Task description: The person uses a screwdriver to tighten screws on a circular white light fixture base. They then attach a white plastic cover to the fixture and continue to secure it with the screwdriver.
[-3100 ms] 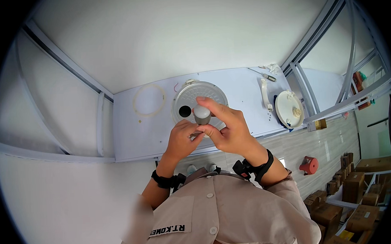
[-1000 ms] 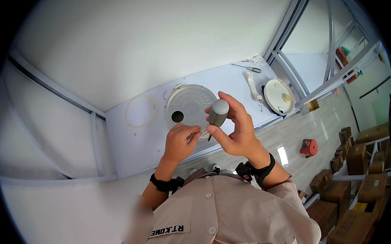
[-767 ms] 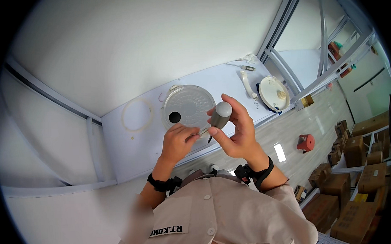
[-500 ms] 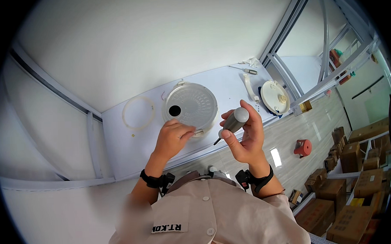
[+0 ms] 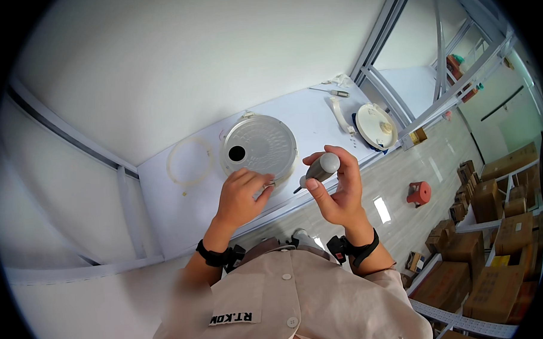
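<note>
In my right hand (image 5: 342,194) is a screwdriver (image 5: 320,170) with a thick grey handle; its pale rounded end points up and its dark shaft slants down to the left, apart from the appliance. My left hand (image 5: 242,200) is at the near edge of a round appliance part (image 5: 267,143) with a silver, ribbed face and a dark round hole. Thumb and fingertips are drawn together there beside a small fitting on the rim. Whatever they pinch is too small and covered to make out.
A thin pale ring (image 5: 171,164) lies left on the white table (image 5: 165,215). To the right are a round cream lid (image 5: 374,125), a curved cream strip (image 5: 339,115), small dark screws and another screwdriver (image 5: 339,93). A red stool (image 5: 419,193) and cardboard boxes (image 5: 466,252) stand beyond.
My left thumb and fingertips have come closer together at the appliance's near rim. The screwdriver, still in my right hand, has shifted slightly left. The whole view has turned a little.
</note>
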A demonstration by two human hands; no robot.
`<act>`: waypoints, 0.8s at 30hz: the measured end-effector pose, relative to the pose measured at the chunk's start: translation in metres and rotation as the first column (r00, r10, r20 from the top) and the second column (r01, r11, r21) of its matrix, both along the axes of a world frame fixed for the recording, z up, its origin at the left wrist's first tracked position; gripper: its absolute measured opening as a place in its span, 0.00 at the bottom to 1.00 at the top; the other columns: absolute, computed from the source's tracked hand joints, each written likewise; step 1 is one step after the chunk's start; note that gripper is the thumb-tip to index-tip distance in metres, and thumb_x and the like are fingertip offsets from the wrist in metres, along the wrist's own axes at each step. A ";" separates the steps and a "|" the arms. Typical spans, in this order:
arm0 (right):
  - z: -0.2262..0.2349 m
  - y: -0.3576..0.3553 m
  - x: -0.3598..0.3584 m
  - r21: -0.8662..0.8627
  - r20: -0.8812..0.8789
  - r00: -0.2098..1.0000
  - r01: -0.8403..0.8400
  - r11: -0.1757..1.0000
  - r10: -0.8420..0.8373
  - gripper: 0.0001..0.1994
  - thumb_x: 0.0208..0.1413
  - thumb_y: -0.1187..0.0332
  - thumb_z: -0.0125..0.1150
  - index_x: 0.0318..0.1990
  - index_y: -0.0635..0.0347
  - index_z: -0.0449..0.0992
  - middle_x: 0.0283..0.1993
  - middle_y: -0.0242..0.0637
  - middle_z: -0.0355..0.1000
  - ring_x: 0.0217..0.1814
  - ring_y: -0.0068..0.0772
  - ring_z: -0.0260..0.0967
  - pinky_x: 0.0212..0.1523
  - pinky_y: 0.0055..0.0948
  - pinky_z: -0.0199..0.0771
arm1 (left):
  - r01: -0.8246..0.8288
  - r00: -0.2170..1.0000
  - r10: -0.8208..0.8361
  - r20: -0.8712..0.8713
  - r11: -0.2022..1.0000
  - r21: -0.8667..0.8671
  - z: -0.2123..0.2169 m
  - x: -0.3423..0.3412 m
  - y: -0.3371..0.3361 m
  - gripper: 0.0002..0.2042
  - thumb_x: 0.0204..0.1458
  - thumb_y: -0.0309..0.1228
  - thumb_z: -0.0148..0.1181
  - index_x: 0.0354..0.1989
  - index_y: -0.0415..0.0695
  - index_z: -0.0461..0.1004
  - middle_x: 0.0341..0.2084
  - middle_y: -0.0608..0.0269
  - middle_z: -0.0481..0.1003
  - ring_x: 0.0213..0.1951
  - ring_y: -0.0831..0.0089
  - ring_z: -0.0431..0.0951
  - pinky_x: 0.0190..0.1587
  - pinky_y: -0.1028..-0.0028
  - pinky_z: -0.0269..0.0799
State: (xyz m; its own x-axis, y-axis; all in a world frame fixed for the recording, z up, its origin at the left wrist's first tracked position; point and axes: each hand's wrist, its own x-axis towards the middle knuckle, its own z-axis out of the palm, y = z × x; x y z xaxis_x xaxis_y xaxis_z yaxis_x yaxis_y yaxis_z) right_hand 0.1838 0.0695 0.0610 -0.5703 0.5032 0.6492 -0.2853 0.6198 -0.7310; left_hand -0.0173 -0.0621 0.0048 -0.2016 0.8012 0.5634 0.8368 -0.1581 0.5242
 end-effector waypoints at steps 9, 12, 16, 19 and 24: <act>-0.005 0.025 0.022 -0.033 -0.030 0.990 0.139 0.990 -0.140 0.26 0.59 0.75 0.75 0.58 0.61 0.64 0.55 0.50 0.79 0.51 0.38 0.80 0.54 0.35 0.78 | 0.113 0.993 -0.113 -0.020 0.994 -0.013 0.002 0.023 0.037 0.09 0.48 0.25 0.74 0.38 0.45 0.86 0.30 0.66 0.84 0.33 0.62 0.82 0.39 0.63 0.77; -0.009 0.047 0.030 -0.003 -0.012 0.971 0.238 0.971 -0.238 0.24 0.58 0.75 0.75 0.54 0.60 0.62 0.54 0.50 0.79 0.50 0.37 0.81 0.51 0.35 0.80 | 0.119 0.993 -0.119 -0.026 0.993 -0.023 0.003 0.030 0.055 0.08 0.49 0.25 0.74 0.39 0.46 0.86 0.30 0.66 0.84 0.32 0.62 0.82 0.39 0.63 0.77; -0.029 0.085 0.046 -0.091 0.111 0.939 0.336 0.938 -0.325 0.23 0.55 0.74 0.77 0.48 0.60 0.63 0.50 0.47 0.80 0.44 0.36 0.80 0.46 0.33 0.80 | 0.107 0.994 -0.108 -0.035 0.994 -0.025 0.002 0.044 0.084 0.08 0.50 0.25 0.73 0.39 0.46 0.86 0.30 0.65 0.84 0.32 0.62 0.82 0.38 0.63 0.77; -0.057 0.126 0.054 -0.100 0.250 0.906 0.374 0.922 -0.340 0.21 0.53 0.72 0.78 0.43 0.60 0.65 0.45 0.45 0.80 0.38 0.34 0.77 0.42 0.33 0.78 | 0.087 0.995 -0.088 -0.036 0.996 -0.035 0.001 0.060 0.111 0.08 0.51 0.25 0.73 0.40 0.46 0.86 0.30 0.64 0.84 0.33 0.62 0.82 0.38 0.62 0.78; -0.116 0.194 0.056 -0.145 0.371 0.878 0.377 0.915 -0.303 0.20 0.51 0.70 0.79 0.38 0.60 0.66 0.34 0.41 0.71 0.32 0.37 0.68 0.36 0.35 0.72 | 0.058 0.998 -0.060 -0.019 0.993 -0.106 -0.007 0.085 0.160 0.10 0.53 0.26 0.72 0.44 0.46 0.85 0.31 0.64 0.84 0.34 0.60 0.82 0.39 0.62 0.78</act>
State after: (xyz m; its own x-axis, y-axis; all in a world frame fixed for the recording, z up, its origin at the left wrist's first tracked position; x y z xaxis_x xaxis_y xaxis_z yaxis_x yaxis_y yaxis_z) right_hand 0.2394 0.2631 -0.0552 -0.5024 0.8068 0.3108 0.1996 0.4580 -0.8663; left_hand 0.0675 0.0977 -0.0019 -0.1404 0.8666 0.4789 0.8393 -0.1524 0.5219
